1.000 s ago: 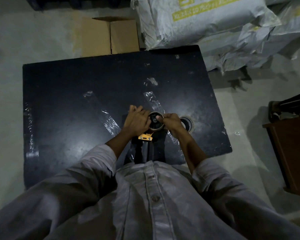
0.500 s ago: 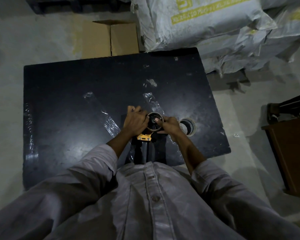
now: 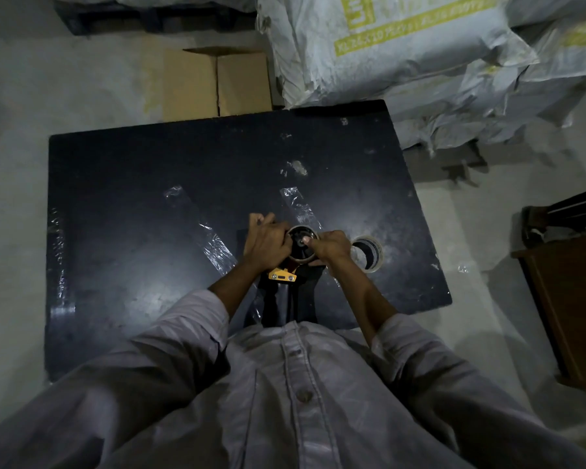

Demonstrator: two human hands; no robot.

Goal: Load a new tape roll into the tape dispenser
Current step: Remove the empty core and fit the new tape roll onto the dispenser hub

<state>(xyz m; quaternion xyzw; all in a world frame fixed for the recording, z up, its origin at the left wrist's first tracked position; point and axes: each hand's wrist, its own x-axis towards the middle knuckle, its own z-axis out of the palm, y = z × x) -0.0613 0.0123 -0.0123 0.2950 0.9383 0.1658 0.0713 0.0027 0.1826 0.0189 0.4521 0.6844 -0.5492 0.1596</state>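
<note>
A yellow and black tape dispenser (image 3: 282, 275) is held over the near middle of the black table (image 3: 132, 265). A tape roll (image 3: 300, 243) sits on its dark hub. My left hand (image 3: 266, 243) grips the dispenser and the roll's left side, fingers curled. My right hand (image 3: 330, 247) grips the roll's right side, thumb pressing toward the hub. A second tape roll (image 3: 369, 253) lies flat on the table just right of my right hand.
Strips of clear tape (image 3: 217, 247) stick to the tabletop. A cardboard box (image 3: 217, 84) stands beyond the table's far edge. Large white sacks (image 3: 403, 52) are stacked at the far right. A brown wooden cabinet (image 3: 572, 299) stands to the right.
The hands and the dispenser stay in the same spot. The right thumb has shifted slightly on the roll's hub. The camera view drifted a little.
</note>
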